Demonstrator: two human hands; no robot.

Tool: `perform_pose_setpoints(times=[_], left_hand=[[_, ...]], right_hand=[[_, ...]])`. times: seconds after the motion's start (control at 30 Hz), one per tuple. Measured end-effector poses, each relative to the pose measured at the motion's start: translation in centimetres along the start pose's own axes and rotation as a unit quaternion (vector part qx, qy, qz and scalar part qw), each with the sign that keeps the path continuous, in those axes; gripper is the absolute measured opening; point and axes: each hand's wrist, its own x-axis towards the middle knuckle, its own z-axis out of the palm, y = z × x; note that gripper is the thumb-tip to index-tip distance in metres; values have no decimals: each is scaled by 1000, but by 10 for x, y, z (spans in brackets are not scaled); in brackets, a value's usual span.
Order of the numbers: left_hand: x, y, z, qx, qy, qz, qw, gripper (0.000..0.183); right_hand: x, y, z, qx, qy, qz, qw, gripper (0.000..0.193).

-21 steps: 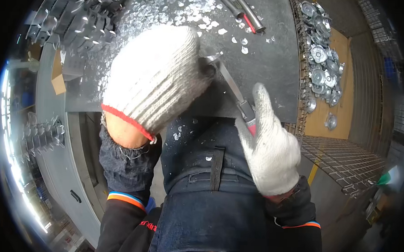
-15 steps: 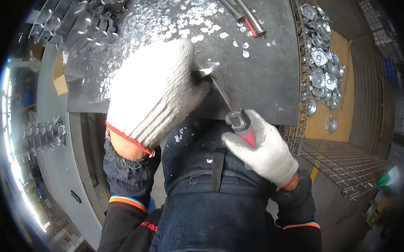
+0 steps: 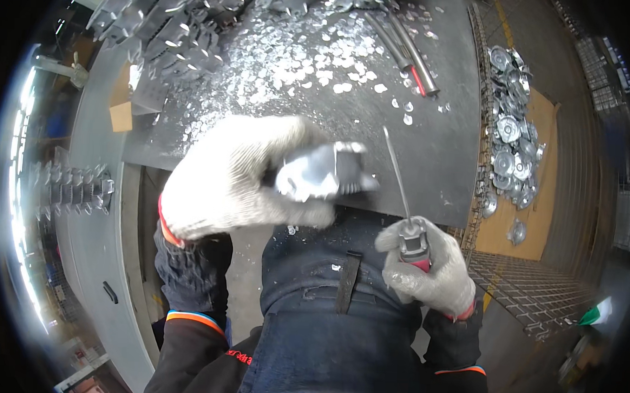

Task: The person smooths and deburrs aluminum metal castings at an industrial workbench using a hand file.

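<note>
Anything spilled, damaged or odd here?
Silvery flakes lie strewn across the bench, like spilled scrap. At right, one piece sits apart from the heap. The held part is too blurred to check for damage.

Desk (image 3: 439,167): two long grey bars (image 3: 414,50) lie side by side, a red strip (image 3: 419,81) at their near ends.
Left edge: a small brown cardboard piece (image 3: 120,116).
Right: wire rack (image 3: 525,286) beside the desk.
Grey panel (image 3: 91,250): a dark handle (image 3: 110,292).

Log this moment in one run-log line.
left hand: holds shiny metal part | right hand: holds slim-shafted tool, apart from part | worktable: scattered shiny flakes
</note>
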Motion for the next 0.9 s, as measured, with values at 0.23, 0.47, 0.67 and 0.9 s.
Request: perform_pose_setpoints(times=[0.23,0.47,0.67,0.9], left_hand=[[16,-47,11,-9,-146,29,989,68],[23,-56,-11,-42,-142,77,986,60],[29,-55,-10,-11,-129,154,980,62],[42,-49,-11,-18,-173,158,972,63]], right_hand=[[-3,22,8,-279,88,-192,937,63],[-4,13,10,-385,117,-176,898,66],[-1,2,7,-390,120,-132,903,64],[3,0,13,-399,136,-121,899,63]])
